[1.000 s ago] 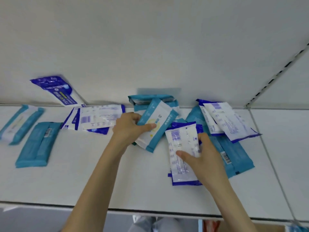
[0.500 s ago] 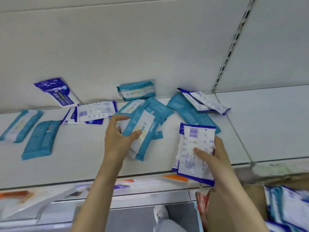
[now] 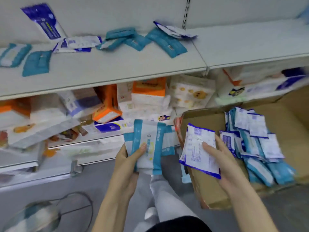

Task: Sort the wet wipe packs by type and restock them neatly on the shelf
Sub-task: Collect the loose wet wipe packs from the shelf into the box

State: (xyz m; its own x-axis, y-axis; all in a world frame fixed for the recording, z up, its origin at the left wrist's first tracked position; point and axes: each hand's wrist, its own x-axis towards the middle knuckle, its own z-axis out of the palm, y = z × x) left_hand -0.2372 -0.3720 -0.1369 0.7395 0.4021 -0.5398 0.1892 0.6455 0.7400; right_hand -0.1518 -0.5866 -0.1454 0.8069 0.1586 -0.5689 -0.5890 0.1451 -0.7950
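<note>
Left hand (image 3: pixel 127 166): grasps a small fan of teal-edged wipe packs (image 3: pixel 147 144), thumb across the printed face. How the fingers lie behind cannot be seen. Right hand (image 3: pixel 217 161): grasps blue-edged wipe packs (image 3: pixel 199 153), barcode side up, thumb on top; at least one more shows beneath the top one. Keeping one type in each hand probably serves the sort, since the two colours do not mix.

Both loads hang below the front edge of the upper shelf (image 3: pixel 117 71). The right-hand load is over the near left corner of an open cardboard box (image 3: pixel 209 195). The box holds mixed stock of both types (image 3: pixel 260 148), heaped against its right side.

Teal pouches (image 3: pixel 167 42) and a dark blue pack (image 3: pixel 43 20) lie loose along the rear of the upper shelf, unsorted.

Difference from one second ago: both hands then worked on the shelf surface, each already holding these packs. They have since withdrawn downward and the view has dropped, bringing the box and the goods on the lower shelf into sight.
</note>
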